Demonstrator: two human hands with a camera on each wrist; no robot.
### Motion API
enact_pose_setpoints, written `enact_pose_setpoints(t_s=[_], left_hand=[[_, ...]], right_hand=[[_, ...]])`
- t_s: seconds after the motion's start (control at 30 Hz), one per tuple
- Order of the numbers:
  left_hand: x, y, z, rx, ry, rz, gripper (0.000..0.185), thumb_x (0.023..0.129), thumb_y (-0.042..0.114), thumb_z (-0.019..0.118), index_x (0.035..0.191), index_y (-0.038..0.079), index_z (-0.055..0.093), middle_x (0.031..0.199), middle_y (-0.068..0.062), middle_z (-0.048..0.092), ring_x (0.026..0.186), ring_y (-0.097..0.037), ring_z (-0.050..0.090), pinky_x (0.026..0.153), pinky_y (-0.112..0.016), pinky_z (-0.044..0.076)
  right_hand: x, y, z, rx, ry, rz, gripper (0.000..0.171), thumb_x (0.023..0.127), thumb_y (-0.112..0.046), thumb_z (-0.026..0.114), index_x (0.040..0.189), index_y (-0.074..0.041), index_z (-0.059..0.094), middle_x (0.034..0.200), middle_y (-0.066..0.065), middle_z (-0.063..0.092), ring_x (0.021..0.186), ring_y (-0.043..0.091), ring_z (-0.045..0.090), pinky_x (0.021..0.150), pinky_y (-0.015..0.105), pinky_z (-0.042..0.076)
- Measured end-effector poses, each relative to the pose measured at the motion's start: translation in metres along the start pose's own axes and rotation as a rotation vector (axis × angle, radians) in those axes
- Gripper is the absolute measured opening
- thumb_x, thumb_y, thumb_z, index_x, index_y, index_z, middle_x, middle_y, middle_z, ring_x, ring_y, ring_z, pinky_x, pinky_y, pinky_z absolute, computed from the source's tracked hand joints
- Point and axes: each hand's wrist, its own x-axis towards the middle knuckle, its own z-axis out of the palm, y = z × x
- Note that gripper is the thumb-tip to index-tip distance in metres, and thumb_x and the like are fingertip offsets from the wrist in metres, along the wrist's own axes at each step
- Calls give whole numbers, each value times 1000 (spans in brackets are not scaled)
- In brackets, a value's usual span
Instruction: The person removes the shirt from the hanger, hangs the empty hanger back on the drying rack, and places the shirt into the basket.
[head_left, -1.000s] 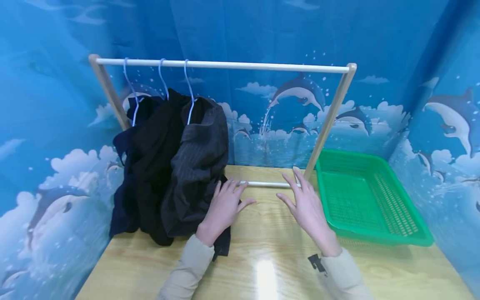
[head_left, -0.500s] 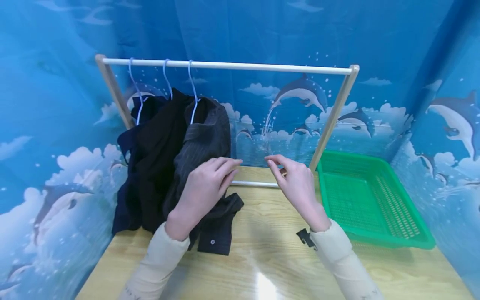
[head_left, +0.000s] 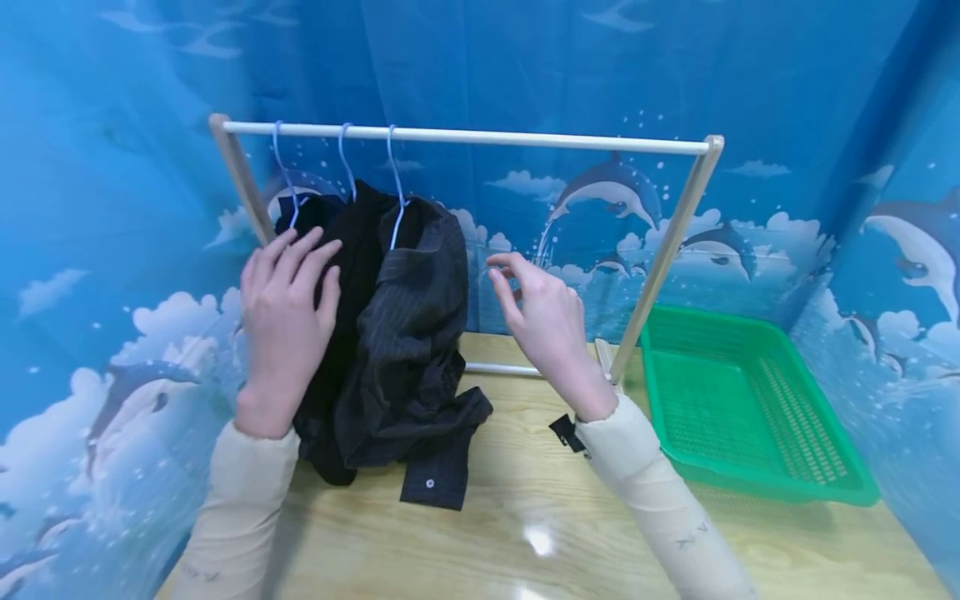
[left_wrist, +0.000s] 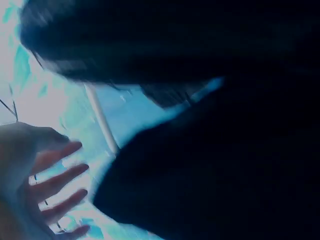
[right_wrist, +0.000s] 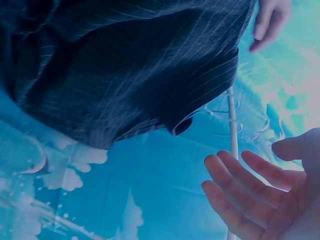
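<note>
In the head view my left hand (head_left: 285,325) is raised at the left, fingers spread, in front of a navy garment (head_left: 311,208) and a black garment (head_left: 360,242). It holds nothing, and the left wrist view shows its fingers apart from the dark cloth (left_wrist: 210,165). A dark pinstriped shirt (head_left: 412,333) hangs on the rightmost blue hanger (head_left: 393,167), its buttoned cuff (head_left: 438,479) lying on the table. To the right of that shirt, my right hand (head_left: 543,312) hovers with loosely bent fingers and nothing between them. The right wrist view shows it clear of the pinstriped cloth (right_wrist: 130,85).
A clothes rack with a white top rail (head_left: 525,139) and a wooden right post (head_left: 667,258) stands on the wooden table (head_left: 525,467). At the right is a green plastic basket (head_left: 765,487). Blue dolphin-print curtains (head_left: 510,67) close off the back and sides.
My left hand has moved left and up from the pinstriped shirt to the front of the farther garments. My right hand has risen and shifted left. The shirt's cuff has come into view.
</note>
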Motion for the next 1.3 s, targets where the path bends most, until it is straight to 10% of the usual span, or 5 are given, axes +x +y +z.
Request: enact_pose_setpoints(t_s=[0.3, 0.83, 1.3], left_hand=[[-8, -23, 3, 112, -212, -155, 46, 105, 27, 57, 147, 9, 53, 151, -19, 49, 146, -40, 35, 120, -65, 12], [-12, -17, 13, 168, -167, -78, 44, 104, 21, 59, 146, 10, 56, 151, -20, 49, 145, -39, 36, 120, -65, 13], [-14, -17, 14, 119, -172, -94, 43, 105, 23, 56, 146, 11, 55, 152, -19, 48, 146, -39, 34, 120, -66, 8]], right_hand=[[24, -30, 20, -11, -33, 3, 29, 107, -35, 51, 120, -14, 67, 100, 2, 72, 53, 16, 47, 46, 31, 37], [42, -75, 64, -187, -196, -10, 61, 94, -72, 48, 98, -13, 62, 76, 1, 53, 52, 14, 49, 44, 25, 38], [34, -64, 65, -227, -239, 55, 30, 103, -33, 56, 116, -6, 57, 90, 7, 60, 56, 20, 53, 47, 30, 44]])
